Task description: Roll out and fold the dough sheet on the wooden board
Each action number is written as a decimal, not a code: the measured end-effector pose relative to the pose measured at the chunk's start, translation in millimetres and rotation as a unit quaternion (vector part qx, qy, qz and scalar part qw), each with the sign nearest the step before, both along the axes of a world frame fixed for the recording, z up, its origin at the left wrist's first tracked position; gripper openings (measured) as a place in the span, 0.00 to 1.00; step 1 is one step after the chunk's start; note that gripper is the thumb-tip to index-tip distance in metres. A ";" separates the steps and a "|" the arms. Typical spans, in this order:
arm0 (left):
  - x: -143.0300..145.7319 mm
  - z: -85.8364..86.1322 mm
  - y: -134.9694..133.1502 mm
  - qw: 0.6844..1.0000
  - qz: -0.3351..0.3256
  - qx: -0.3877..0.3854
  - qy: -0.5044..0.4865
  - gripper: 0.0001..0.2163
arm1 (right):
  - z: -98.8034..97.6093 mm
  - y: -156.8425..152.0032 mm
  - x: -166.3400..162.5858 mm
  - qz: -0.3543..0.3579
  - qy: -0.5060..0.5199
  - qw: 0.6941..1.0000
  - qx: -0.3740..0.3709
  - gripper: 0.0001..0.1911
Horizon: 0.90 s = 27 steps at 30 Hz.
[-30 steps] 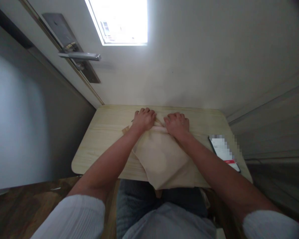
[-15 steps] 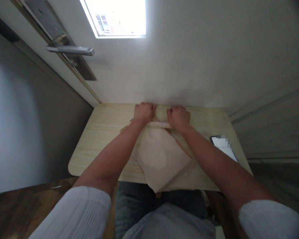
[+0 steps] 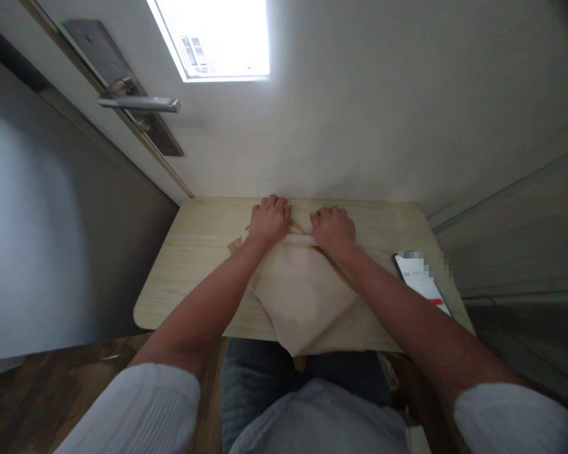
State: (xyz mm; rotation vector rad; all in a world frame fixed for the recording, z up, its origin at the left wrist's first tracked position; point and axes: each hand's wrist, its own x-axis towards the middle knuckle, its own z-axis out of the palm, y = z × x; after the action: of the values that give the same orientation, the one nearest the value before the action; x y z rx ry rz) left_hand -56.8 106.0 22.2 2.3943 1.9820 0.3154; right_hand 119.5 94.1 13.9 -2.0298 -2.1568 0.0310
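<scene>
A beige cloth (image 3: 303, 296) with a darker tan edge or strap lies on the small wooden table, one corner pointing toward me and hanging at the front edge. Its far edge is folded or rolled into a band between my hands. My left hand (image 3: 271, 219) is curled over the left end of that band, knuckles up. On the right end, my right hand (image 3: 334, 228) bends its fingers over the fabric. Both palms face down, so the fingertips and the cloth beneath them are partly hidden.
A phone (image 3: 419, 280) with a lit screen lies on the right of the pale wooden table (image 3: 180, 271). Behind the table stands a white door with a metal handle (image 3: 139, 104) and a bright window (image 3: 222, 38). My lap is below the front edge.
The fingers of both hands have loosened and spread slightly over the cloth's far edge. The band stays between them, and the view has shifted a little.
</scene>
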 end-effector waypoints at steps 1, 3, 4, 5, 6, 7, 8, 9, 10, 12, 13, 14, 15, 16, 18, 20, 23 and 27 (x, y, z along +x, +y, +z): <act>-0.4 0.1 -4.1 1.000 -0.001 -0.002 -0.002 0.23 | 0.3 -4.5 -0.3 0.003 0.000 1.000 -0.004 0.26; -0.9 0.1 -13.7 1.000 -0.002 -0.001 -0.007 0.22 | 0.1 -14.1 -1.0 0.005 0.006 1.000 -0.009 0.26; -1.1 0.1 -19.2 1.000 -0.001 0.002 -0.010 0.22 | -0.5 -19.6 -1.3 0.005 0.011 1.000 -0.007 0.26; -1.2 0.1 -25.4 1.000 0.001 0.004 -0.011 0.23 | -1.4 -25.5 -1.7 0.004 0.015 1.000 -0.003 0.25; -1.3 0.0 -32.1 1.000 0.004 0.004 -0.011 0.23 | -2.7 -32.0 -2.1 0.004 0.018 1.000 0.006 0.24; -1.3 -0.1 -39.2 1.000 0.007 0.003 -0.010 0.24 | -4.2 -38.8 -2.4 0.006 0.019 1.000 0.017 0.24; -1.3 -0.3 -46.7 1.000 0.011 0.001 -0.008 0.24 | -5.9 -45.9 -2.5 0.009 0.018 0.999 0.029 0.23; -1.3 -0.5 -54.5 1.000 0.016 -0.003 -0.006 0.24 | -7.5 -52.9 -2.5 0.015 0.017 0.999 0.042 0.22; -1.3 -0.9 -62.3 1.000 0.023 -0.008 -0.003 0.25 | -9.1 -59.7 -2.2 0.021 0.016 0.998 0.055 0.22; -1.6 -2.0 -77.9 0.999 0.036 -0.019 0.000 0.25 | -11.0 -71.7 -1.1 0.032 0.016 0.997 0.072 0.22; -1.8 -2.7 -85.5 0.999 0.041 -0.023 0.000 0.25 | -11.3 -76.8 -0.4 0.033 0.016 0.996 0.077 0.22; -2.2 -3.6 -92.9 0.999 0.044 -0.026 0.000 0.25 | -11.1 -81.4 0.2 0.033 0.016 0.996 0.081 0.22; -2.6 -4.5 -100.0 0.999 0.044 -0.025 -0.001 0.25 | -10.5 -85.6 0.7 0.030 0.015 0.996 0.085 0.22; -3.0 -5.5 -106.8 0.999 0.043 -0.022 -0.003 0.25 | -9.9 -89.5 0.9 0.028 0.015 0.996 0.089 0.21; -3.5 -7.8 -118.6 0.999 0.042 -0.015 -0.008 0.26 | -9.2 -96.6 0.2 0.030 0.017 0.995 0.095 0.22; -3.4 -10.0 -126.8 0.999 0.045 -0.012 -0.010 0.27 | -10.3 -101.9 -2.0 0.041 0.021 0.995 0.091 0.23; -2.1 -12.2 -128.9 0.998 0.055 -0.009 -0.006 0.27 | -14.1 -102.1 -6.2 0.047 0.024 0.996 0.078 0.25; -0.5 -10.7 -114.2 0.998 0.061 -0.002 0.000 0.26 | -16.0 -85.3 -11.4 0.031 0.024 0.996 0.075 0.26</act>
State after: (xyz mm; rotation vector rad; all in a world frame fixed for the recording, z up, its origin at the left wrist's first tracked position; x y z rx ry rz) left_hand -57.3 -8.2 11.6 2.2749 2.1321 0.3124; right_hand 108.1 8.8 -2.1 -1.8602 -2.1233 -0.0709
